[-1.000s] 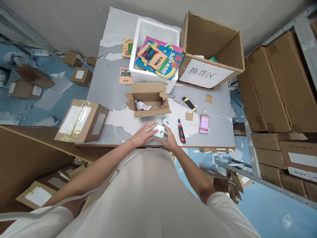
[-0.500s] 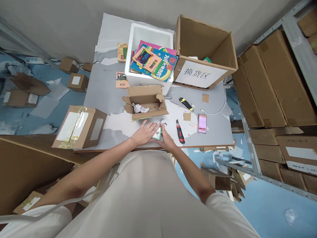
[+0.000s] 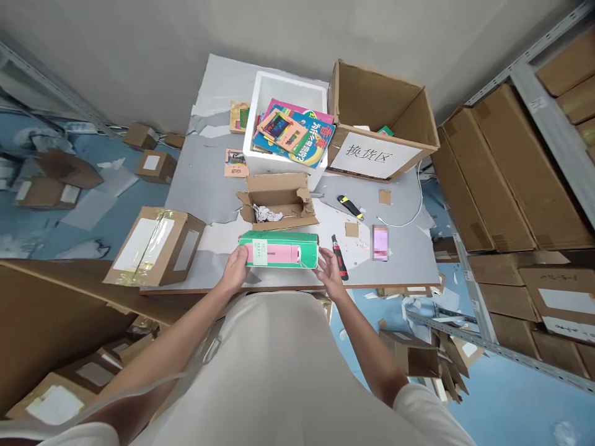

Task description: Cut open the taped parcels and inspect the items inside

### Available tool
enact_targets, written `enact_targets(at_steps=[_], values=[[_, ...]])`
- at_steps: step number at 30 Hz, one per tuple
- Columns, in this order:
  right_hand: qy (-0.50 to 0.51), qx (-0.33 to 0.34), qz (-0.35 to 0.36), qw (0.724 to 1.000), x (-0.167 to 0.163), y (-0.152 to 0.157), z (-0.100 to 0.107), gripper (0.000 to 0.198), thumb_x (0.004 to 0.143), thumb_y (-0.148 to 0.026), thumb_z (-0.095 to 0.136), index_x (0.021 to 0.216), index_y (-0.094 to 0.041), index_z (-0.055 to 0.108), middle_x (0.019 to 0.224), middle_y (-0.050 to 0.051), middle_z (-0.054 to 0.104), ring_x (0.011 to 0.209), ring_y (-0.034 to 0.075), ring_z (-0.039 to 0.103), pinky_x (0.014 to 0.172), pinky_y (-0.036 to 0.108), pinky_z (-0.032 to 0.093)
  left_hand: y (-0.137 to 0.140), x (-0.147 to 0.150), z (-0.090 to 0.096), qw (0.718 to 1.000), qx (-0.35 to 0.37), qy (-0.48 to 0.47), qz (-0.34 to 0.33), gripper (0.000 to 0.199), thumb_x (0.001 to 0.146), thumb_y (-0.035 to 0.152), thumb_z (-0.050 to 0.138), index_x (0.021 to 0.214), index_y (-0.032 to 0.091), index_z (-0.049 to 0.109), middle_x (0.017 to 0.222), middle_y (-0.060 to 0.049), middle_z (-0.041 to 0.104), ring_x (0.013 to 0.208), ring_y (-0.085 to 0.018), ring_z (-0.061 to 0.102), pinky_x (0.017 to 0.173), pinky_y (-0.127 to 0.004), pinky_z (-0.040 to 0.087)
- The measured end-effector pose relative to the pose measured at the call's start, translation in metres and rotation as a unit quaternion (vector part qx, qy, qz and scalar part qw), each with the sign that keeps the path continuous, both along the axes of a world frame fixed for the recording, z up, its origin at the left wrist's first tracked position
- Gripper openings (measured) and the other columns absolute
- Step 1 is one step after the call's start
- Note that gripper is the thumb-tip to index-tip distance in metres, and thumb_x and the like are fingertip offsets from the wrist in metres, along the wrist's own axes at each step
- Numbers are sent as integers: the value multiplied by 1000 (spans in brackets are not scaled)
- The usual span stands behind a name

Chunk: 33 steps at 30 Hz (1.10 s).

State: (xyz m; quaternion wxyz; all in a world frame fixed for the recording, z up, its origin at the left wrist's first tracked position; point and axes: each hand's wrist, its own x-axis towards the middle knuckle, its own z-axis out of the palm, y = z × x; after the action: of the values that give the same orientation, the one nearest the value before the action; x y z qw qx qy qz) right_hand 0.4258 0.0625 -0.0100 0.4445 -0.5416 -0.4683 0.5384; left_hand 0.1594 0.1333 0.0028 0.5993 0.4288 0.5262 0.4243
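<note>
A long green box (image 3: 307, 238) with a pink picture and a pale sticker lies across between my hands, near the front edge of the table. At its left end, my left hand (image 3: 236, 267) grips it with the thumb on the printed face. My right hand (image 3: 329, 267) has its fingers against the right end. Just beyond the green box stands an open cardboard box (image 3: 279, 226) with torn flaps and crumpled white paper (image 3: 267, 214) inside. A red and black utility knife (image 3: 340, 257) lies right beside my right hand.
A white foam box (image 3: 279, 162) of books and a large open carton (image 3: 335, 118) stand at the back. A taped carton (image 3: 183, 238) sits at left. A yellow and black knife (image 3: 350, 206), a phone (image 3: 380, 243) and a white cable (image 3: 404, 223) lie at right.
The green box, earlier mostly hidden with only a small white and green end showing between my hands, now lies sideways with its long printed face visible. My hands have moved apart to its two ends.
</note>
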Motion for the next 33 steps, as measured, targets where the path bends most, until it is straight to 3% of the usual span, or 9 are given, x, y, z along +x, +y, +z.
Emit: enact_targets(at_steps=[3,6,10,14,21,25,28,31,33], values=[[-38,34,3,999,-10,14,24,76,74,-67,60,132,-31,26,141,15,40,115,24,56,82,37,54,-3,4,-1,991,-90,-97,3,66,74,73,55,111,19,61,103,-10,70,105,-29,63,88,-43,52],[-93,38,-25,995,-11,28,37,64,74,-52,67,123,-29,32,126,10,48,102,19,59,74,31,56,0,-3,0,978,-139,-140,-61,50,73,55,66,108,18,63,105,-11,71,103,-28,64,87,-44,52],[-141,68,29,987,-1,38,42,52,67,-37,73,109,-25,43,122,9,49,104,21,56,67,28,56,9,-25,-5,948,-214,-183,-146,40,73,38,61,106,17,65,111,-14,69,100,-27,66,89,-44,51],[-219,127,119,960,7,44,40,46,66,-27,73,105,-24,49,127,12,48,109,23,54,72,31,54,20,-33,-18,919,-293,-213,-158,56,79,56,40,103,12,66,108,-19,68,98,-28,67,86,-44,51],[-360,185,252,879,-2,52,20,45,67,-16,71,108,-22,55,127,13,48,119,27,50,97,43,45,24,0,-60,917,-354,-96,-156,89,73,84,23,108,12,61,115,-23,64,109,-30,62,88,-46,50],[-424,188,293,836,-19,55,17,50,68,-15,72,115,-24,55,131,13,46,120,29,47,99,45,43,14,15,-71,952,-266,-28,-149,89,70,87,28,116,17,60,131,-23,55,125,-34,51,96,-50,45],[-444,194,312,817,-33,58,20,53,71,-15,71,121,-25,55,135,14,43,121,30,46,97,46,45,4,13,-57,984,-60,35,-165,92,63,84,52,129,19,53,142,-20,46,134,-36,40,105,-52,37],[-412,197,302,837,-43,59,19,58,75,-20,71,128,-25,50,142,15,37,129,31,41,100,48,43,0,6,-35,962,131,137,-195,103,54,64,77,140,19,41,147,-17,40,137,-35,37,111,-50,32],[-369,187,271,869,-46,58,18,73,74,-26,74,138,-24,39,145,17,33,134,31,37,105,49,40,2,3,-24,943,180,186,-207,100,59,55,79,143,20,37,144,-17,44,134,-33,41,109,-50,36]])
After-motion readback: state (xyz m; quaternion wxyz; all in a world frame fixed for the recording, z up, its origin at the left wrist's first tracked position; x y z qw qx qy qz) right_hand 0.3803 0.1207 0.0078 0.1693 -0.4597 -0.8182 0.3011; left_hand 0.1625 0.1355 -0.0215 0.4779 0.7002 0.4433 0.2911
